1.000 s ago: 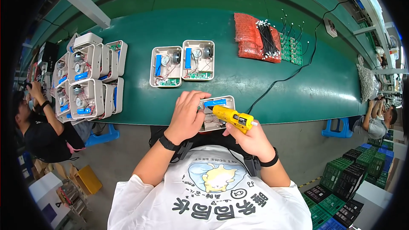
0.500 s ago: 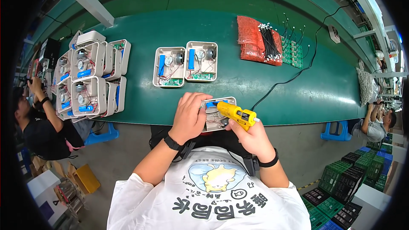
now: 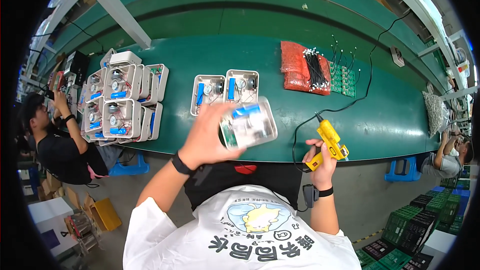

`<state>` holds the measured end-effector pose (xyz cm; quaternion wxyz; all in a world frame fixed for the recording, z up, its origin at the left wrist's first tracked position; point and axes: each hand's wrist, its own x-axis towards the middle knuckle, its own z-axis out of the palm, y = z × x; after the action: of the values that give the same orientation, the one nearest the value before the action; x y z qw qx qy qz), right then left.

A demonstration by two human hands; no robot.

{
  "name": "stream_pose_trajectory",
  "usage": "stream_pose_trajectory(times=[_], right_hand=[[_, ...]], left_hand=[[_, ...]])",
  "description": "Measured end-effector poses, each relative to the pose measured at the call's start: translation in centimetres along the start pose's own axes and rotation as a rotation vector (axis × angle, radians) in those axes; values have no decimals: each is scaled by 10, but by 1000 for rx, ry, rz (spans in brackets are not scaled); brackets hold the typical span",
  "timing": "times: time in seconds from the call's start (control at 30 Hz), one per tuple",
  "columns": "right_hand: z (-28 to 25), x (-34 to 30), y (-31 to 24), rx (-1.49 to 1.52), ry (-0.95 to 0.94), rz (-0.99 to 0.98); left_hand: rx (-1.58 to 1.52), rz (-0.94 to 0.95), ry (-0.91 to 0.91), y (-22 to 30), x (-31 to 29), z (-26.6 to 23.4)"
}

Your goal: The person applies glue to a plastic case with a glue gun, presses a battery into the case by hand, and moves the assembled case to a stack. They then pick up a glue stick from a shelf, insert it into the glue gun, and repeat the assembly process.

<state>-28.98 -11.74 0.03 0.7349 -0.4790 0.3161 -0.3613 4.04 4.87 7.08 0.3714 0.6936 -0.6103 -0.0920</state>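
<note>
My left hand (image 3: 204,137) grips a white plastic housing (image 3: 262,132) by its left side, lifted and tilted over the bench's near edge. Inside it, blurred by motion, show a blue cylindrical battery (image 3: 247,110) and a green circuit board. Off to the right, my right hand (image 3: 325,166) is closed round the handle of a yellow glue gun (image 3: 328,133). The gun's nozzle points up and away from me, apart from the housing. Just beyond the held housing stand two similar open housings (image 3: 242,85), each with a blue battery and a round speaker-like part.
Stacked housings (image 3: 122,115) fill the bench's left side. Red bubble-wrap packs (image 3: 295,79), black wires (image 3: 316,70) and green circuit boards (image 3: 343,80) lie at the back right. A black cord (image 3: 345,108) crosses the green bench (image 3: 395,125). People sit at both sides.
The glue gun has moved out of the housing to the right and now points away from me. My left hand has raised and tilted the housing. The view has shifted somewhat.
</note>
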Motion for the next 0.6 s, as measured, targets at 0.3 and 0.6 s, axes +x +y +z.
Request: stream_pose_trajectory(times=[0.3,0.6], right_hand=[[-2,5,21,-27,102,-111],[-11,8,21,7,49,-93]], left_hand=[[172,-379,513,-124,106,8],[400,-273,335,-133,86,9]])
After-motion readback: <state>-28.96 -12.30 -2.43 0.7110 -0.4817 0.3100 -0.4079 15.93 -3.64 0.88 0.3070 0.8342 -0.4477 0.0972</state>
